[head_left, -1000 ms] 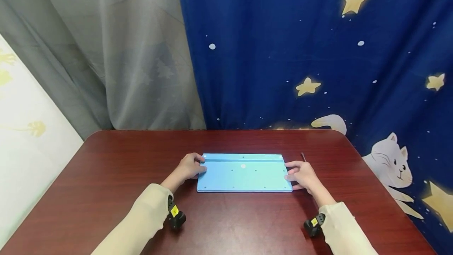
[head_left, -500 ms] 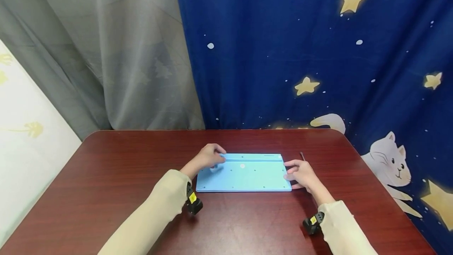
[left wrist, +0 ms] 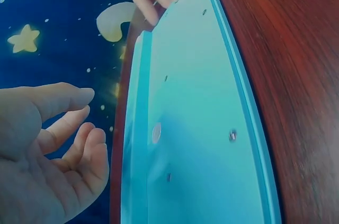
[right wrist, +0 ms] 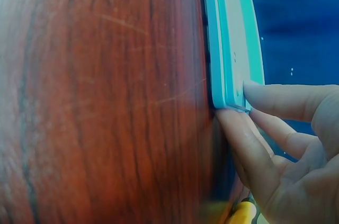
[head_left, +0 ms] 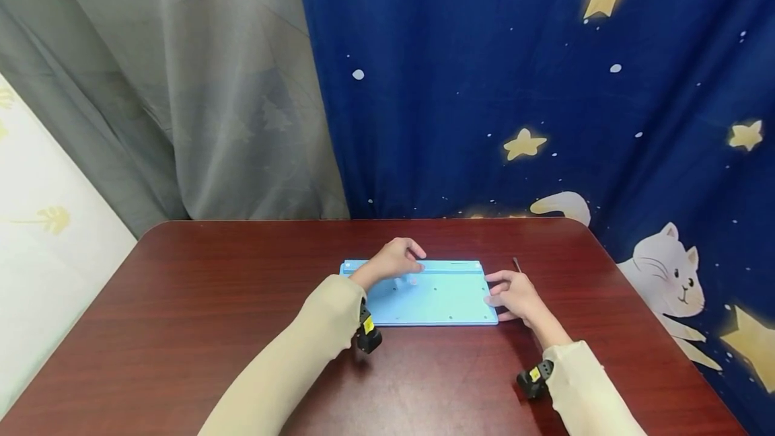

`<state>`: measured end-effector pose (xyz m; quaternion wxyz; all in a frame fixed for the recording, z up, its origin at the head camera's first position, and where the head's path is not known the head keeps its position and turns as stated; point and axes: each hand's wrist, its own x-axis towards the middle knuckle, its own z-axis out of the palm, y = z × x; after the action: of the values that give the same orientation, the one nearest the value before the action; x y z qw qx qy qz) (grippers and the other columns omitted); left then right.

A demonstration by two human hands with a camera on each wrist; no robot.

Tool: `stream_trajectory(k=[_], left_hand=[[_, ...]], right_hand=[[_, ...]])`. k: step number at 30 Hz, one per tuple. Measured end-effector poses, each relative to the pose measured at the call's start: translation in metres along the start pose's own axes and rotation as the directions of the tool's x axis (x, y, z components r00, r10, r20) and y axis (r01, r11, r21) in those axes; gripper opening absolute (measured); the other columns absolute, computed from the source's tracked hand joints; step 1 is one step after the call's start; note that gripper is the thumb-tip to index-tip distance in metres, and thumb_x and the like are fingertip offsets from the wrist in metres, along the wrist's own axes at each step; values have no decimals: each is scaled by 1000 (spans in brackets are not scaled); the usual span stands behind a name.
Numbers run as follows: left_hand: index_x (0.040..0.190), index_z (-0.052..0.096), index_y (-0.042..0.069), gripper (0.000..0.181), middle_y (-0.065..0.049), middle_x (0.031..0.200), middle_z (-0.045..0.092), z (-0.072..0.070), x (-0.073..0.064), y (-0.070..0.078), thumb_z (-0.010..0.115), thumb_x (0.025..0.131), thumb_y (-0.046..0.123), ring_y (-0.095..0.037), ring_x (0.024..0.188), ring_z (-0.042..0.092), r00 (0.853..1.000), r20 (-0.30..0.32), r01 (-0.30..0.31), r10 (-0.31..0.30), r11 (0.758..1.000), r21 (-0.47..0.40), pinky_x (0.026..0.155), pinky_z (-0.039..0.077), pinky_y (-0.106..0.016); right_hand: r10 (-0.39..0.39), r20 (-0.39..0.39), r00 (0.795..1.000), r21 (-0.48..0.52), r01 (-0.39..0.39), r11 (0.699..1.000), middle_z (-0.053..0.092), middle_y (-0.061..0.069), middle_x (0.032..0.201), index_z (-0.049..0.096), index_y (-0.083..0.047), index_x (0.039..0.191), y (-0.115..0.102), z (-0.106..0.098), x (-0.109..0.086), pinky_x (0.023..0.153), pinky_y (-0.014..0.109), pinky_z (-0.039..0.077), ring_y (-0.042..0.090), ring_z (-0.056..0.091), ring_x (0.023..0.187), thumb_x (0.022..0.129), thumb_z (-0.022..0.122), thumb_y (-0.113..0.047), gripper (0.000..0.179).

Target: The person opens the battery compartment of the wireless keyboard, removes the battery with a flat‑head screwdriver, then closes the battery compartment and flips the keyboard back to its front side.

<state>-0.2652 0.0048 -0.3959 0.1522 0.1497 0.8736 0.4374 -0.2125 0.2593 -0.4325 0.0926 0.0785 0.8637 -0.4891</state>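
A light blue keyboard (head_left: 454, 301) lies face down on the table, its back dotted with small screws and a pale round spot. My right hand (head_left: 514, 296) pinches its right edge, thumb on the back and fingers at the rim, as the right wrist view (right wrist: 286, 150) also shows. Over the upper left part of the keyboard hovers my left hand (head_left: 391, 261). Its fingers are loosely bent with nothing between them, and in the left wrist view they stand apart from the keyboard's strip (left wrist: 139, 128).
Beyond my right hand a thin dark shaft (head_left: 517, 264) lies on the reddish-brown table (head_left: 230, 288). A yellow handle (right wrist: 243, 213) shows below that hand in the right wrist view. Blue and grey curtains (head_left: 418, 86) hang behind the table's far edge.
My left hand has let go of the keyboard's left edge and moved right, over its upper part. The right hand keeps its grip, and the keyboard stays in place.
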Motion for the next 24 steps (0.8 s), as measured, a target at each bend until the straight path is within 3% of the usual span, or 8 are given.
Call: stream_trajectory(k=[6, 14, 24], left_hand=[[101, 62, 3, 20, -5, 88, 55, 16, 13, 10, 68, 82, 9, -17, 80, 50, 999, 21, -43, 43, 998, 35, 68, 45, -27], [97, 62, 3, 17, -6, 95, 57, 39, 27, 22, 67, 82, 8, -17, 92, 48, 995, 11, -96, 96, 981, 168, 74, 44, -26], [103, 64, 10, 20, -5, 102, 52, 60, 35, 29, 67, 84, 17, -17, 98, 45, 998, -23, -50, 59, 960, 274, 77, 45, -26]], right_hand=[[2, 0, 1000, 9, -2, 1000, 58, 16, 90, 54, 2, 119, 2, 0, 1, 55, 39, 53, 21, 61, 71, 77, 68, 3, 45], [5, -9, 1000, 10, -5, 1000, 57, 17, 90, 54, 2, 119, 1, 0, 1, 54, 39, 53, 22, 61, 71, 77, 68, 4, 44], [10, -8, 1000, 7, -10, 1000, 58, 16, 90, 54, 2, 120, 2, 1, 3, 54, 38, 52, 22, 62, 70, 78, 68, 3, 44]])
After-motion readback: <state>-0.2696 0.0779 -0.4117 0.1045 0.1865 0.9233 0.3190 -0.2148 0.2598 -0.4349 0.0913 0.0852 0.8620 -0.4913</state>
